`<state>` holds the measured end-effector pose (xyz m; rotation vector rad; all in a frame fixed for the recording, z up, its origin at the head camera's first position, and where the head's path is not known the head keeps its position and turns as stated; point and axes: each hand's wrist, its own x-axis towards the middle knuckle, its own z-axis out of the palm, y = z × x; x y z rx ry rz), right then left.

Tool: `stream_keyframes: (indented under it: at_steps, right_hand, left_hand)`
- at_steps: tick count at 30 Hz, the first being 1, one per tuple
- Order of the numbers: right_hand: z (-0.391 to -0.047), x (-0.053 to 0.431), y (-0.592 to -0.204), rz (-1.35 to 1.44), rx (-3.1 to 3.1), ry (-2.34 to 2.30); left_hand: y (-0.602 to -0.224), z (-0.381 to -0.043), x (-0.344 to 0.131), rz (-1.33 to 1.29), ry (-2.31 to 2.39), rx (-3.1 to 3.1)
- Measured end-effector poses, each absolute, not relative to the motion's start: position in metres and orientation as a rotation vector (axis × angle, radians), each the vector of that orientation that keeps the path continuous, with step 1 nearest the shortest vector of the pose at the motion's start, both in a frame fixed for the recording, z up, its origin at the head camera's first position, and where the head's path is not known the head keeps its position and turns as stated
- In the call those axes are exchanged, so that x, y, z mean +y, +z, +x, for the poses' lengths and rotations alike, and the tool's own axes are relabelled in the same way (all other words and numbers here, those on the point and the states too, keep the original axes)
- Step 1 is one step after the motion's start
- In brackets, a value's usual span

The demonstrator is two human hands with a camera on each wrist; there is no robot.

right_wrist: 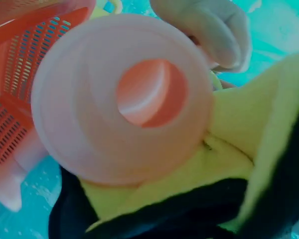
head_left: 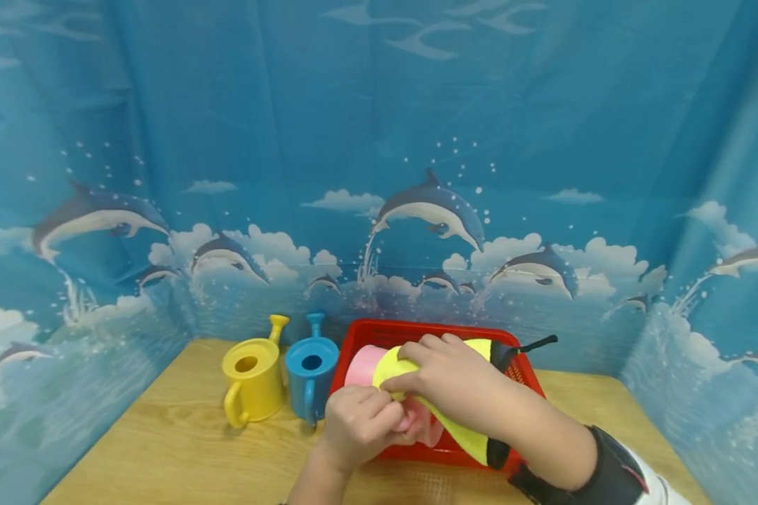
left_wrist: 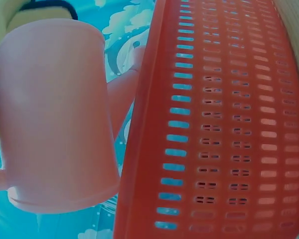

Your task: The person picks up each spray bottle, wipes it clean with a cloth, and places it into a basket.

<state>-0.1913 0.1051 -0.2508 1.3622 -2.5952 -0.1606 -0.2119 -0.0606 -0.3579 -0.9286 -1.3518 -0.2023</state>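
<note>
A pink watering can [head_left: 361,365] is held tilted over the red basket [head_left: 436,327], its round top opening facing the right wrist camera. My left hand [head_left: 360,424] grips the can at its handle side, fingers curled. With my right hand [head_left: 451,379] I hold a yellow cloth with black edging [head_left: 470,438] against the can's side; a thin black loop sticks out at its far end. In the left wrist view the can's body [left_wrist: 60,114] and spout are beside the basket wall [left_wrist: 162,129]. The right wrist view shows the cloth [right_wrist: 234,119] bunched along the can's rim.
A yellow watering can [head_left: 262,386] and a blue watering can [head_left: 316,365] stand upright left of the basket on the wooden table [head_left: 183,428]. Behind and at both sides hangs a blue curtain [head_left: 328,140] printed with dolphins.
</note>
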Motion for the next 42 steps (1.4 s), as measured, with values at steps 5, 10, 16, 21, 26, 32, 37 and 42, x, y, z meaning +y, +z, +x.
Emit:
stream_keyframes:
  at_steps: [5,10,16,21,26,32,37,42]
  right_hand:
    - [-0.178,0.126,-0.246,1.343,-2.621,-0.153]
    - [-0.173,0.139,-0.243,1.353,-2.598,-0.122]
    - [-0.184,0.127,-0.249,1.432,-2.542,-0.075]
    - [-0.202,0.105,-0.258,1.485,-2.555,0.013]
    - [-0.217,0.087,-0.259,1.537,-2.580,0.123]
    - [-0.223,0.080,-0.258,1.582,-2.645,0.149]
    - [-0.217,0.093,-0.254,1.537,-2.729,0.177]
    - [-0.206,0.110,-0.247,1.542,-2.661,0.105]
  left_hand:
    - [-0.355,-0.212,-0.057,-0.949,-0.190,-1.355]
    - [-0.349,-0.208,-0.052,-0.961,-0.147,-1.311]
    - [-0.344,-0.203,-0.048,-0.988,-0.130,-1.212]
    - [-0.342,-0.197,-0.049,-0.973,-0.165,-1.218]
    - [-0.339,-0.194,-0.051,-0.974,-0.175,-1.207]
    - [-0.341,-0.196,-0.052,-0.972,-0.199,-1.201]
    - [-0.344,-0.200,-0.057,-0.919,-0.219,-1.244]
    - [-0.345,-0.203,-0.066,-0.888,-0.200,-1.245]
